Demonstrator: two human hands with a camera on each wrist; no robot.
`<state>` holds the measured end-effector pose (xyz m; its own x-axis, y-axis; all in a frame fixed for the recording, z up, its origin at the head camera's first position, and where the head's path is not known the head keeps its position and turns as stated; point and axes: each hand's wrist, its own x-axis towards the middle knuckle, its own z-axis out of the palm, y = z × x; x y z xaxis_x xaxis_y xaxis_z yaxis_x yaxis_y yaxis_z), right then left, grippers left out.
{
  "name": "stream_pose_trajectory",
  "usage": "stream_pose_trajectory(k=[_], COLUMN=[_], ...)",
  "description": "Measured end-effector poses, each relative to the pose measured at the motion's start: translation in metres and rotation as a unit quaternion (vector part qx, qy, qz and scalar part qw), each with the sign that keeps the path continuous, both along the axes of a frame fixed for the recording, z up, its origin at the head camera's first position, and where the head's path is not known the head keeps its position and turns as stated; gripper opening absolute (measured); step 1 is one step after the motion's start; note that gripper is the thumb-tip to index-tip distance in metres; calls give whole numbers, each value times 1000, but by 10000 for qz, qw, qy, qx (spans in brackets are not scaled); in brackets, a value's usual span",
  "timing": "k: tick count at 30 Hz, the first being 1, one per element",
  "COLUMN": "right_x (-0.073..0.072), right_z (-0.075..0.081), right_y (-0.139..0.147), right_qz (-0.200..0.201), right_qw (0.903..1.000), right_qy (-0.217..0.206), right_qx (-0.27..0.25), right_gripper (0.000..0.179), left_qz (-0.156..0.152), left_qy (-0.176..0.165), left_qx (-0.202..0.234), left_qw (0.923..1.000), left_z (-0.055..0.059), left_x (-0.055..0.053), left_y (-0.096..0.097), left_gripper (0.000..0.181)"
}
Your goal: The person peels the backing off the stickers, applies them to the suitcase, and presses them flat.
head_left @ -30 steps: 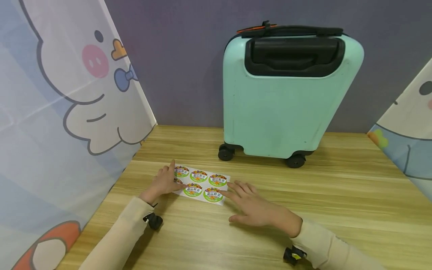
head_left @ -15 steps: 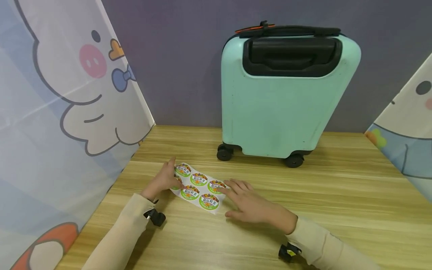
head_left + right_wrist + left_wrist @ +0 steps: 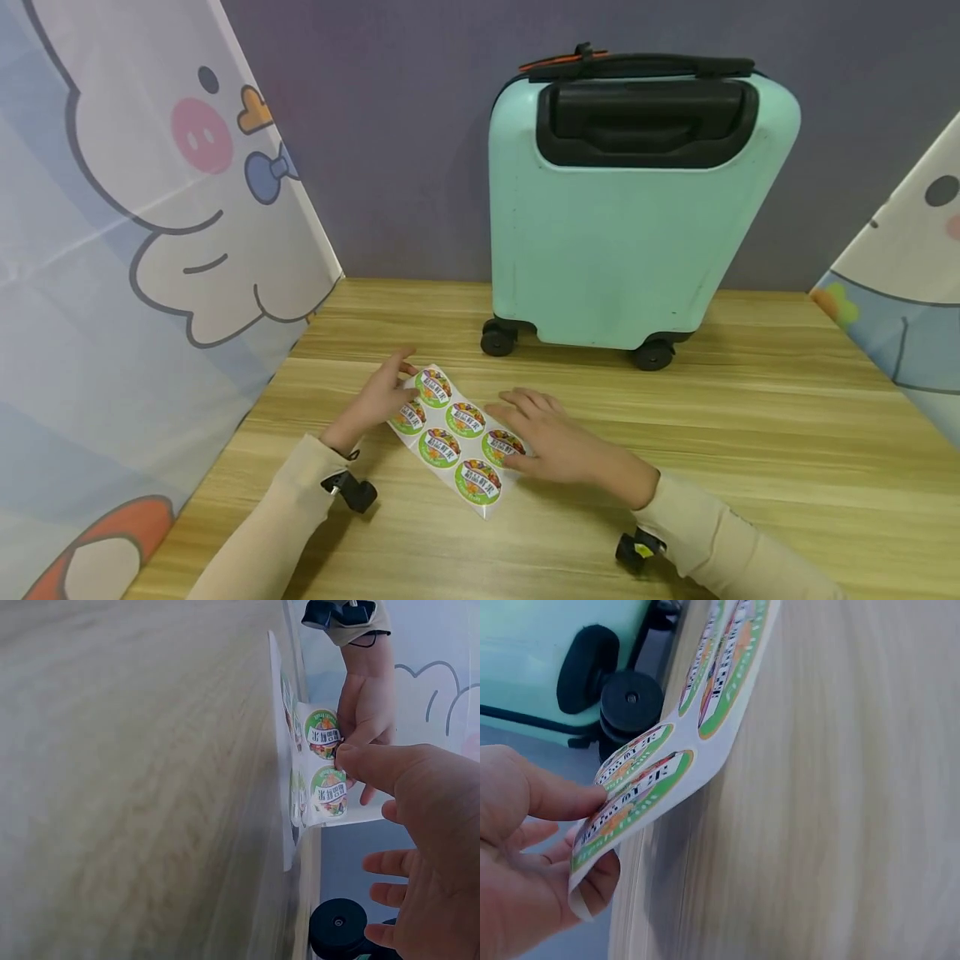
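Observation:
A white sheet of round fruit stickers (image 3: 458, 448), green-edged with colourful tops, lies slantwise on the table, its left end raised and bent up. My left hand (image 3: 377, 402) pinches that raised end between thumb and fingers, as the sheet (image 3: 645, 796) in the left wrist view shows. My right hand (image 3: 558, 443) is at the sheet's right end, thumb overlapping it in the head view. In the right wrist view, my right hand (image 3: 431, 817) has its fingers spread and loosely bent, gripping nothing. Whether its thumb touches the sheet, I cannot tell.
A mint-green suitcase (image 3: 622, 250) with a black handle and black wheels stands on the wooden table (image 3: 750, 433), behind the sheet. A grey wall (image 3: 405, 150) rises at the back. Cartoon-printed cloths hang at the left (image 3: 90, 333) and right.
The sheet has turned clockwise, its right end swinging towards me. My left hand has lifted and bent its left end, moving slightly right. My right hand's thumb now overlaps the sheet.

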<state>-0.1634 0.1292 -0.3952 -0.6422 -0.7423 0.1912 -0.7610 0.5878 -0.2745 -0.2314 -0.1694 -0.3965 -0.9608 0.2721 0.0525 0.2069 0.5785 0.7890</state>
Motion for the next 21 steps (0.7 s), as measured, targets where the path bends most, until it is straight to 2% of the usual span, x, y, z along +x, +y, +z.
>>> stream_pose_trajectory(k=[6, 9, 14, 17, 21], right_x=[-4, -7, -11, -12, -14], right_z=[1, 2, 3, 5, 6], right_y=[1, 3, 4, 5, 6], right_qz=[-126, -127, -186, -263, -362], right_qw=[9998, 9995, 9985, 9983, 9977], right_qy=[21, 190, 394, 370, 264], right_qx=[-140, -236, -334, -363, -514], right_gripper=[66, 65, 62, 62, 62], left_qz=[-160, -240, -186, -129, -248], left_qy=[-325, -402, -542, -652, -652], left_qx=[755, 1077, 1411, 1501, 1660], left_qw=[9965, 9931, 9883, 9864, 9836], left_z=[4, 6, 7, 7, 9], left_x=[6, 8, 10, 11, 13], left_y=[14, 23, 38, 46, 57], left_gripper=[70, 73, 78, 78, 75])
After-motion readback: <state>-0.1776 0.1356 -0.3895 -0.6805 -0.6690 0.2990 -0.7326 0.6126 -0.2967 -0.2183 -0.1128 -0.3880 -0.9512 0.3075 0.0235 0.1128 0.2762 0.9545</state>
